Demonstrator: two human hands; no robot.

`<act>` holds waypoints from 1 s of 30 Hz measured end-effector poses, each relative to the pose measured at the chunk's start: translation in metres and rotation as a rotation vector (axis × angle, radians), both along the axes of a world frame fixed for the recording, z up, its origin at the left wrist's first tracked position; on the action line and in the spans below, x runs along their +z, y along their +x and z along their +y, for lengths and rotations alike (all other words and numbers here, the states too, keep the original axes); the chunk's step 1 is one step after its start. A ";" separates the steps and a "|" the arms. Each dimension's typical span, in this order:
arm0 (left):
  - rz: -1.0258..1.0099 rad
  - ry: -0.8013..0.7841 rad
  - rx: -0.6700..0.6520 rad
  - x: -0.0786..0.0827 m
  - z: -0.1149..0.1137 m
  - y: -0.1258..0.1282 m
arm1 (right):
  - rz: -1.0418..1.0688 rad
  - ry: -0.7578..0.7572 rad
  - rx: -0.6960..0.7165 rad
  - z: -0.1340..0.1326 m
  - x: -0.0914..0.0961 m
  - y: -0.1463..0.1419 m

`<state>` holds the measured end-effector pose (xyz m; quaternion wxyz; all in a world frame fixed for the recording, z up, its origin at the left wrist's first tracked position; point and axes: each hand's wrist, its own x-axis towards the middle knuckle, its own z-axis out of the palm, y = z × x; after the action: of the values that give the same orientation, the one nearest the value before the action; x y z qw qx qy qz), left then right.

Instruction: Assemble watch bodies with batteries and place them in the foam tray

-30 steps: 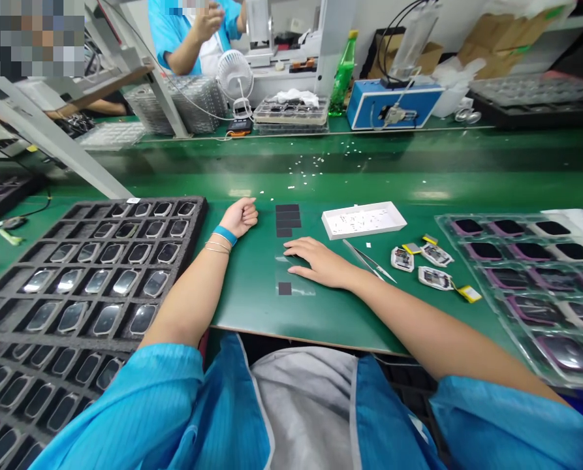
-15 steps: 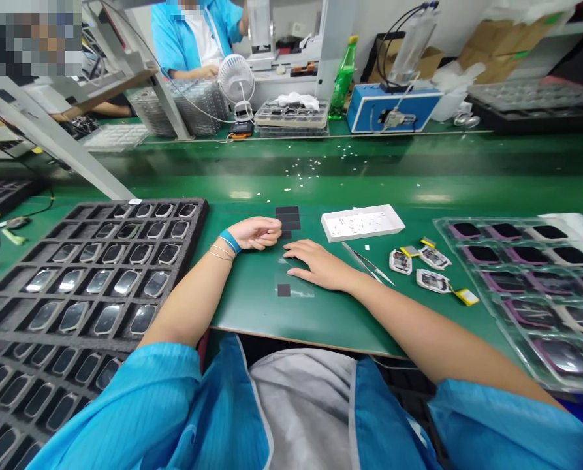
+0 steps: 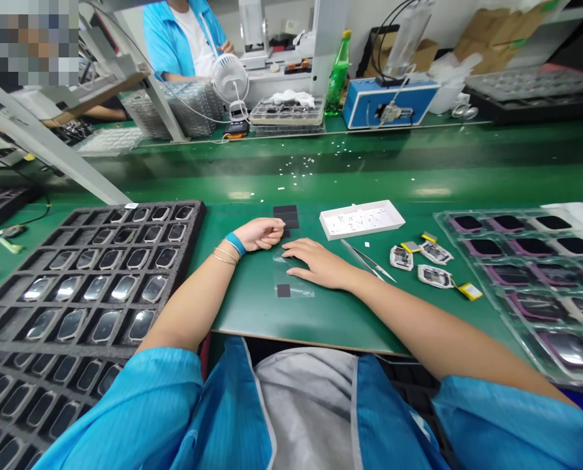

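Note:
A clear film strip (image 3: 294, 287) lies on the green table (image 3: 330, 313), with black square pads (image 3: 286, 217) at its far end and one black pad (image 3: 284, 290) near me. My right hand (image 3: 315, 261) lies flat on the strip, fingers stretched out. My left hand (image 3: 263, 233) has its fingers curled in a pinch at the edge of the far black pads; what the fingertips hold is too small to make out.
A black foam tray (image 3: 85, 274) of glass pieces fills the left. A white shallow tray (image 3: 361, 219), tweezers (image 3: 367, 260) and small circuit modules (image 3: 425, 264) lie to the right, beside a clear tray (image 3: 531, 274) of dark parts. Another person (image 3: 183, 39) works across the belt.
My left hand moved right from a loose fist on the table to the black pads and pinched there. My right hand stayed pressed on the strip.

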<state>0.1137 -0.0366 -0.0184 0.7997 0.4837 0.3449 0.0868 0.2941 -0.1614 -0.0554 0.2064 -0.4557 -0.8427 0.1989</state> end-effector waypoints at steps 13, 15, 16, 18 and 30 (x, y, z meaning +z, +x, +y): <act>-0.016 0.020 -0.134 0.004 0.004 -0.011 | 0.008 0.026 0.012 0.000 -0.003 0.002; 0.019 0.033 -0.089 -0.002 0.007 -0.008 | 0.011 0.023 0.008 0.000 -0.002 0.002; 0.017 0.039 -0.079 -0.004 0.008 -0.007 | 0.009 0.020 0.005 0.000 -0.001 0.002; 0.005 0.053 -0.082 -0.005 0.008 -0.008 | 0.003 0.015 0.003 -0.001 -0.001 0.002; -0.085 0.034 -0.138 0.002 -0.002 -0.008 | -0.003 0.032 0.005 0.001 -0.003 0.002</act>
<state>0.1061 -0.0385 -0.0160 0.8094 0.5158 0.2748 0.0578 0.2957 -0.1606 -0.0581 0.2117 -0.4507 -0.8472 0.1853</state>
